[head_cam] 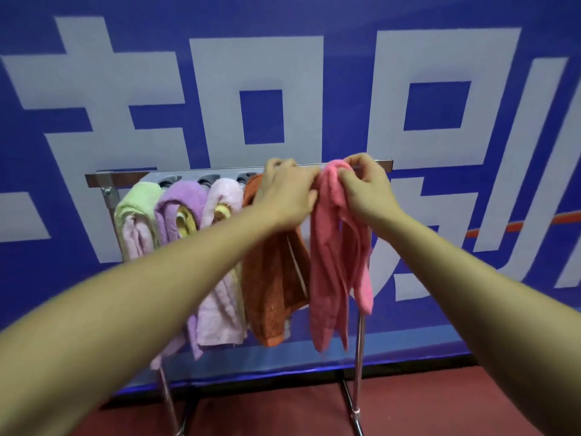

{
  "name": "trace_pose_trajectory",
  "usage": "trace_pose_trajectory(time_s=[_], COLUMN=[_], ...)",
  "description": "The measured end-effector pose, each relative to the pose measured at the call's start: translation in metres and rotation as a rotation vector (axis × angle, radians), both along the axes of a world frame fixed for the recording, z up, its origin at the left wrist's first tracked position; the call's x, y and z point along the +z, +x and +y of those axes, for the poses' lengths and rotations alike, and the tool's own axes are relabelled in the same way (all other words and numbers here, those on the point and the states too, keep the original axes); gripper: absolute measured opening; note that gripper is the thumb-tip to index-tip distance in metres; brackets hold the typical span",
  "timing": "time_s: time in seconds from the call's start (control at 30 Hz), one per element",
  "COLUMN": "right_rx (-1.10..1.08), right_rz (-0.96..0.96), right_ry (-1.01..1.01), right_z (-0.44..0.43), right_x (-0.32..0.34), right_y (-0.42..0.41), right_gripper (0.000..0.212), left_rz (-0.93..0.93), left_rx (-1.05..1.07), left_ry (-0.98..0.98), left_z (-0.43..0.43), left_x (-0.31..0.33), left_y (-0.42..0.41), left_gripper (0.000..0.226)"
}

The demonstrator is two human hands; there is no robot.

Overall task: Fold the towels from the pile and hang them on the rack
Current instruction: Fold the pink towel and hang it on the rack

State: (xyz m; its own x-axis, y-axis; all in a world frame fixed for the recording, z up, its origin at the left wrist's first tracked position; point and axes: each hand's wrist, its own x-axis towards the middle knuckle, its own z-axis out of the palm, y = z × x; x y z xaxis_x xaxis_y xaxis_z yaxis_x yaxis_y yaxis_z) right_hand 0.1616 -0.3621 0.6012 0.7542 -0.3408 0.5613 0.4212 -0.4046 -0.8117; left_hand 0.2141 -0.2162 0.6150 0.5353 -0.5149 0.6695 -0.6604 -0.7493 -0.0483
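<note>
A metal towel rack (pixel 100 179) stands in front of me against a blue wall. Draped over its top bar near the right end is a pink towel (pixel 330 262), hanging down in long folds. My left hand (pixel 284 193) grips the towel's top at its left side, and my right hand (pixel 366 187) pinches the fold at its right side. An orange towel (pixel 273 278) hangs just left of it, partly behind my left wrist. Further left hang a pale pink towel (pixel 220 294), a purple towel (pixel 179 202) and a green towel (pixel 135 206).
The blue wall banner (pixel 283 89) with large white characters is right behind the rack. The rack's chrome legs (pixel 358 388) reach down to a dark red floor (pixel 424 410). The towel pile is out of view.
</note>
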Motion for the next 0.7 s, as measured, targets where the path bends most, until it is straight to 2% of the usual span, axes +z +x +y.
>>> trace_pose_trajectory(time_s=[0.1, 0.2, 0.3, 0.43, 0.53, 0.63, 0.7], right_rx=[-0.131, -0.215, -0.328, -0.531, -0.527, -0.543, -0.513], right_rz=[0.001, 0.069, 0.164, 0.206, 0.293, 0.248, 0.201], right_ry=[-0.249, -0.399, -0.544, -0.945, -1.034, -1.166, -1.088], right_z=[-0.007, -0.010, -0.006, 0.001, 0.000, -0.003, -0.003], right_x=[0.013, 0.017, 0.012, -0.007, -0.018, -0.028, -0.032], right_y=[0.031, 0.053, 0.066, 0.075, 0.077, 0.075, 0.071], right_gripper=[0.013, 0.018, 0.025, 0.031, 0.032, 0.027, 0.024], left_rz=[-0.014, 0.014, 0.042, -0.032, -0.081, -0.055, 0.019], left_rx=[0.084, 0.138, 0.207, 0.204, 0.206, 0.152, 0.100], left_ry=[0.072, 0.139, 0.149, 0.150, 0.150, 0.139, 0.099], left_z=[0.009, 0.013, 0.008, -0.005, -0.007, -0.002, 0.004], left_x=[0.031, 0.046, 0.044, 0.022, 0.013, 0.003, -0.005], left_y=[0.030, 0.052, 0.067, 0.073, 0.066, 0.064, 0.064], left_gripper=[0.010, 0.018, 0.018, 0.013, 0.004, 0.015, 0.020])
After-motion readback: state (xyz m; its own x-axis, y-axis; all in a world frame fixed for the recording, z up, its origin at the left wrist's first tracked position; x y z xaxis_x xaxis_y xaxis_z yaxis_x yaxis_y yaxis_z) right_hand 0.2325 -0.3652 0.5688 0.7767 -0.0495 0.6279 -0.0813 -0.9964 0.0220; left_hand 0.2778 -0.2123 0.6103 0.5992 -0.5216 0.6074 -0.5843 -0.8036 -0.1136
